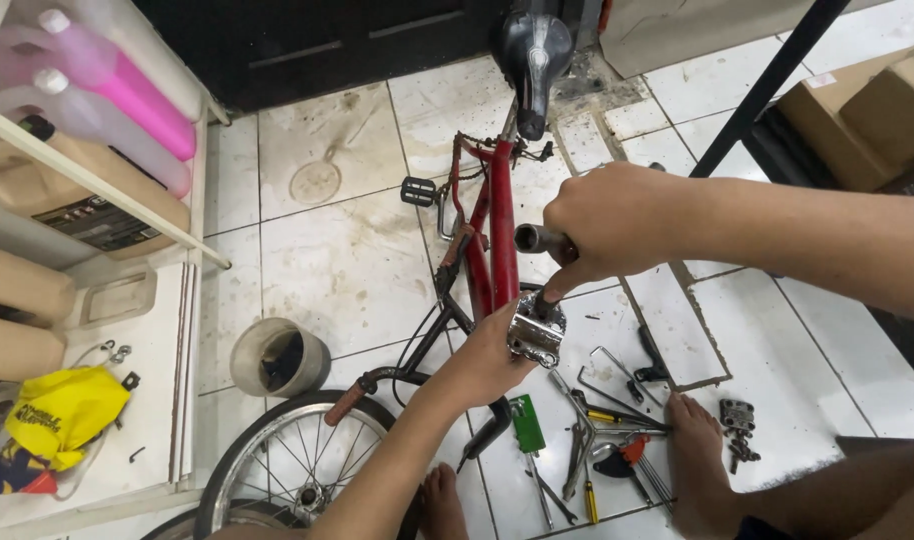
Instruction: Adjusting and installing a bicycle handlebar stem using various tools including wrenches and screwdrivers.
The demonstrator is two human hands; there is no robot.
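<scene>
A metal clamp (536,330) is cupped by the left hand (492,355); a handlebar tube (539,240) is gripped by the right hand (612,225). Bare tile (347,270) lies left of the fingers; scattered tools (587,440) lie below them. One wheel (292,465) and two pink bottles (107,90) are counted.

Metal stem clamp (535,330) on handlebar tube (537,240)

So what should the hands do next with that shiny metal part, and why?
Probably turn the tool a little more. The right hand grips a metal handle whose end meets the silver clamp, and the left hand braces that clamp above the red bike frame.
</scene>
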